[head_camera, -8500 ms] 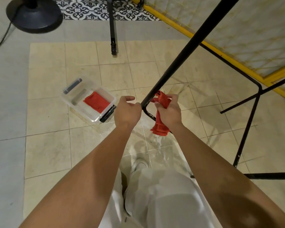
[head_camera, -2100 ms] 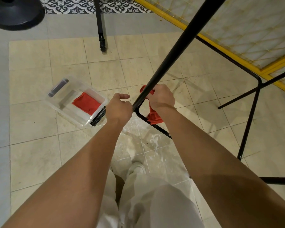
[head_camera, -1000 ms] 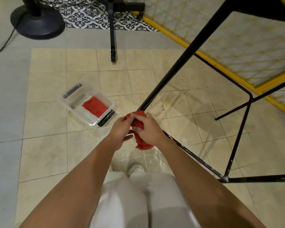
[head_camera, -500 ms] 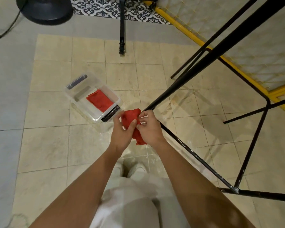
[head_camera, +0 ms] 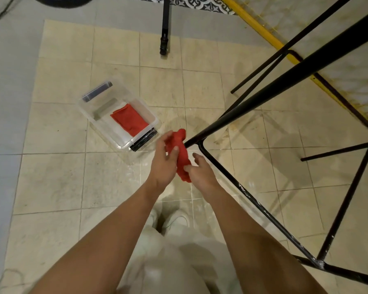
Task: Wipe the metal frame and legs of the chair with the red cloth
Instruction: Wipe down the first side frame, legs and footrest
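I am looking straight down at a floor (head_camera: 57, 128) of pale beige tiles, with my two bare forearms reaching forward to the middle of the view. Between my hands is the red cloth (head_camera: 181, 154), a bright, solid red with a soft, slightly nubby weave. It is bunched into a crumpled upright roll, with no flat face or edge showing. My left hand (head_camera: 165, 159) grips its upper half, fingers curled round the far side and thumb pressed on the near side. My right hand (head_camera: 201, 171) holds the lower end against its thumb, with the fingers only loosely bent. The top of the cloth sits just beside the bottom corner of the chair frame (head_camera: 263, 96); I cannot tell whether they touch. The frame is thin black metal tubing. One thick leg climbs away toward two o'clock, and a floor bar (head_camera: 254, 201) with white scuffs runs toward five o'clock. At ten o'clock from my hands a clear plastic bin (head_camera: 87, 107) rests on the tiles, with a second red cloth (head_camera: 129, 120) folded flat inside it. At twelve o'clock stands a black pole (head_camera: 165, 24), and at one o'clock a yellow-edged panel (head_camera: 261, 31). Near six o'clock are my pale trousers (head_camera: 170, 262) and light shoes (head_camera: 175, 219).
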Tool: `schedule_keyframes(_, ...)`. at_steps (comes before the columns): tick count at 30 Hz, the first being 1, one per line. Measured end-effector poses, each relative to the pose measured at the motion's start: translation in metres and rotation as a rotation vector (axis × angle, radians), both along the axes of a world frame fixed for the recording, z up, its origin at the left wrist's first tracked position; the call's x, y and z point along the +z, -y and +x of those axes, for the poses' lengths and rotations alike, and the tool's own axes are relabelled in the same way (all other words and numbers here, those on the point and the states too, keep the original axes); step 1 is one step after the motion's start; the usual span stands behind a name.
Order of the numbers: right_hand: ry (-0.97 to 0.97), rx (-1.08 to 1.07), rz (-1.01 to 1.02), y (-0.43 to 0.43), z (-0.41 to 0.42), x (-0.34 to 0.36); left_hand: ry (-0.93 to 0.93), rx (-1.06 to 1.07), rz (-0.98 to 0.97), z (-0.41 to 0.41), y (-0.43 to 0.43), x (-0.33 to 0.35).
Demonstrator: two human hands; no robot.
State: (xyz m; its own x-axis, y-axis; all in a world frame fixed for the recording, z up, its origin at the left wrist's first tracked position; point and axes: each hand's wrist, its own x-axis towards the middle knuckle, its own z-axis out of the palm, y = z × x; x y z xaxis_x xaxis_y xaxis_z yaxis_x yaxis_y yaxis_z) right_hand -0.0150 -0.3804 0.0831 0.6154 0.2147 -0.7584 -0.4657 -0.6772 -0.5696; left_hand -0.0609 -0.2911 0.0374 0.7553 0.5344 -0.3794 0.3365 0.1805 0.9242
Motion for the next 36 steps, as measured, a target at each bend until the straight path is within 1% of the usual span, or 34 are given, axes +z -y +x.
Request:
schedule_keyframes(3, 0.003, -0.010, -0.010, -0.002, 0.003, -0.011, -0.001, -0.101, 0.112, 0.010, 0.005, -0.013)
schedule_keyframes(6, 0.019, 0.014, -0.023, -0.004, 0.004, -0.020, -0.042, -0.068, 0.100, 0.012, 0.011, -0.029)
schedule_keyframes(10, 0.034, -0.038, -0.010, -0.006, 0.010, -0.032, -0.044, -0.034, 0.072, 0.010, 0.014, -0.052)
schedule_keyframes(12, 0.028, -0.065, -0.005, -0.006, 0.014, -0.034, -0.074, -0.028, 0.054, 0.011, 0.009, -0.052)
schedule_keyframes(14, 0.015, -0.070, -0.001, -0.006, 0.017, -0.034, -0.114, -0.048, 0.077, 0.012, 0.005, -0.050)
schedule_keyframes(17, 0.026, -0.081, 0.017, -0.008, 0.018, -0.032, -0.104, -0.071, 0.115, 0.011, 0.004, -0.049)
schedule_keyframes(21, 0.040, -0.056, 0.034, -0.007, 0.015, -0.036, -0.084, -0.013, 0.136, 0.011, 0.008, -0.049)
schedule_keyframes(24, 0.034, -0.054, 0.029, -0.006, 0.012, -0.042, -0.140, 0.019, 0.145, 0.013, 0.012, -0.054)
schedule_keyframes(30, 0.004, -0.097, 0.001, -0.011, 0.018, -0.049, -0.234, -0.062, 0.137, 0.019, 0.000, -0.082)
schedule_keyframes(33, 0.003, -0.099, -0.004, -0.012, 0.020, -0.051, -0.256, -0.083, 0.132, 0.021, -0.006, -0.080)
schedule_keyframes(34, 0.004, -0.099, -0.006, -0.013, 0.021, -0.052, -0.256, -0.077, 0.138, 0.021, -0.006, -0.078)
schedule_keyframes(36, 0.007, -0.098, -0.012, -0.014, 0.022, -0.054, -0.199, -0.062, 0.163, 0.016, -0.002, -0.072)
